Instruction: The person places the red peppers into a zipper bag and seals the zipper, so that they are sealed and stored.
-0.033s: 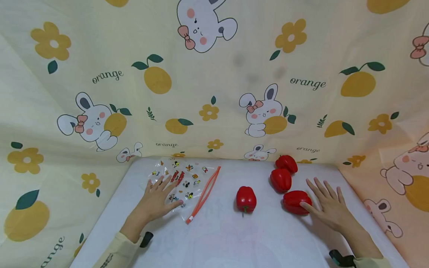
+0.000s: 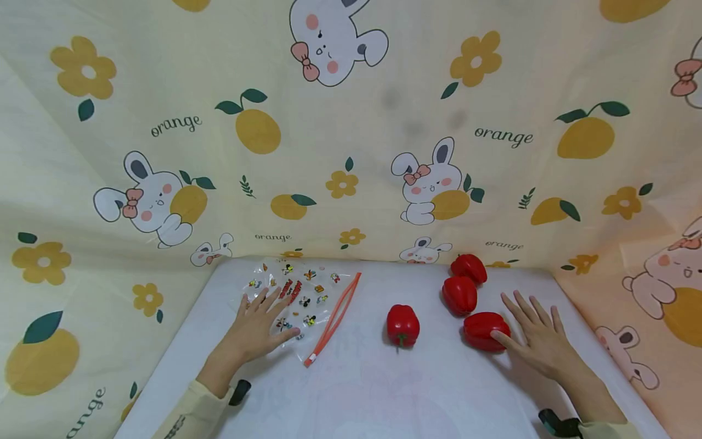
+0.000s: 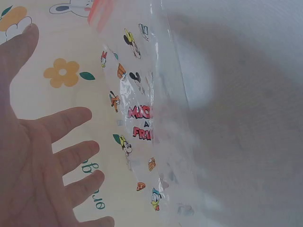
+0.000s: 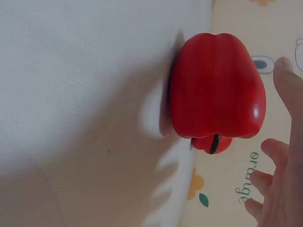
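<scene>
Both hands are being held wide, with fingers spreading apart, and neither is gripping anything: the left hand is hovering over the near left part of a clear bag, while the right hand is staying just beside a red pepper, its thumb overlapping it in the head view but showing apart in the wrist view. In my judgement, this pepper could be rolling away if the thumb is pushing it sideways, because its sides are curving, and it could then be knocking the second pepper, beyond it from the right hand, and the third pepper, farther still. The fourth pepper is lying alone between the hands, showing its green stem. The bag could be sliding or creasing under a careless left hand, since its thin, wrinkling film is looking light; its orange strip is slanting at the side toward the right hand. All peppers are shining, smooth and lobed, and the white bench is showing a fine texture.
</scene>
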The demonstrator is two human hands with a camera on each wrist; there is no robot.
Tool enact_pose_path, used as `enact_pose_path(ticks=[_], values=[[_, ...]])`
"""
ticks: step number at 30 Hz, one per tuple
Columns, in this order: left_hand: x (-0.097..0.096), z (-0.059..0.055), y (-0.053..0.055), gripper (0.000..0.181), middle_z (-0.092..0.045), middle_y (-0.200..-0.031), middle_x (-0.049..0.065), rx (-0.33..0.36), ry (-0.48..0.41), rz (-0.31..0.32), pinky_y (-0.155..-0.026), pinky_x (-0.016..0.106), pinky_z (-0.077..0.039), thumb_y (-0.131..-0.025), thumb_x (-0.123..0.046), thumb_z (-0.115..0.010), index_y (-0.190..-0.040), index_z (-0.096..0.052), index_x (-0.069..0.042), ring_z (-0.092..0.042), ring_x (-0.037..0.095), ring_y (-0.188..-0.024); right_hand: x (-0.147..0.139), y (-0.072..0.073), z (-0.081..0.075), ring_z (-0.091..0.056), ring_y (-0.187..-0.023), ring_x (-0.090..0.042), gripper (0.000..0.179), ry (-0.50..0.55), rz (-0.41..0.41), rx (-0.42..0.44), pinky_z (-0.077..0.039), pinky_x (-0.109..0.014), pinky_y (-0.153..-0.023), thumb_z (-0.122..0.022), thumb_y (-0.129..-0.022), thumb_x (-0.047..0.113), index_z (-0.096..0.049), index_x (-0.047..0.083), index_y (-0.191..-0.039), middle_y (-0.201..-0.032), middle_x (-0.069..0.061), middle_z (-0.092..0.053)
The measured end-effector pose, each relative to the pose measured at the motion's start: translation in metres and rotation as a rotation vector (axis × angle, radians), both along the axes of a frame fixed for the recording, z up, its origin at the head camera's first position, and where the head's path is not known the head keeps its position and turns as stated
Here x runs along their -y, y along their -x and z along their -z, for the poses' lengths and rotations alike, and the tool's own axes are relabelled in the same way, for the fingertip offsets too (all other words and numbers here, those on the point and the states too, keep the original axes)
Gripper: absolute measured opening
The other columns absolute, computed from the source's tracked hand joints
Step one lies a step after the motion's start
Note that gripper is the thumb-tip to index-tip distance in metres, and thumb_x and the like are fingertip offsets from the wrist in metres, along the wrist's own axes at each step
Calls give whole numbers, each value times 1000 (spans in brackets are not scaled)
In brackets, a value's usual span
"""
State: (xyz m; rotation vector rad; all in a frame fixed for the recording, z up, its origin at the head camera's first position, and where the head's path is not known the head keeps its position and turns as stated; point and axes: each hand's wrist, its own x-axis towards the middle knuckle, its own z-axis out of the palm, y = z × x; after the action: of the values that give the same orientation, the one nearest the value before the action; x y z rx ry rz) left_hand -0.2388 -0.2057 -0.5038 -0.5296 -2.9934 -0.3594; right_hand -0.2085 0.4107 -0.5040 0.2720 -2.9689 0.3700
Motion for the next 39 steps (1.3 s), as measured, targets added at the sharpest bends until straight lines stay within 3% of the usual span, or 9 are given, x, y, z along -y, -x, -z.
enact_pose_path(ticks=[7,20,25,32,39], values=[[-4,-1,-1,85,-32,-173,16,-18,-15,20,-123,76,-8,-98,-70,-61,-163,-46,-17,-20,47,-161,7,-3,-4,-2,-158,-58,99,1,-5,-12,25,-68,-118,-62,-99,65,-17,17,-172,-174,-29,-16],[-19,3,2,86,-36,-171,19,10,5,52,-124,75,-12,-98,-71,-60,-163,-47,-17,-23,47,-160,38,4,-7,-8,-159,-55,103,29,-57,-1,14,-72,-121,-74,-92,60,-25,16,-171,-174,-27,-19],[-25,2,1,84,-36,-171,18,25,-26,72,-123,76,-13,-98,-69,-61,-163,-46,-17,-24,46,-160,51,7,-8,-8,-160,-53,101,50,-97,6,17,-69,-122,-74,-92,61,-26,18,-171,-175,-25,-20],[-34,6,4,85,-38,-170,17,0,15,98,-122,76,-19,-100,-71,-57,-164,-45,-17,-32,45,-157,69,9,-7,-11,-160,-50,95,54,-144,-10,14,-64,-126,-75,-93,58,-36,14,-167,-174,-23,-24],[-44,9,9,82,-34,-173,15,33,33,102,-124,74,-16,-100,-71,-57,-165,-44,-21,-27,43,-160,86,11,-2,-13,-160,-50,96,71,-176,3,13,-63,-127,-77,-91,59,-36,20,-168,-175,-20,-25]])
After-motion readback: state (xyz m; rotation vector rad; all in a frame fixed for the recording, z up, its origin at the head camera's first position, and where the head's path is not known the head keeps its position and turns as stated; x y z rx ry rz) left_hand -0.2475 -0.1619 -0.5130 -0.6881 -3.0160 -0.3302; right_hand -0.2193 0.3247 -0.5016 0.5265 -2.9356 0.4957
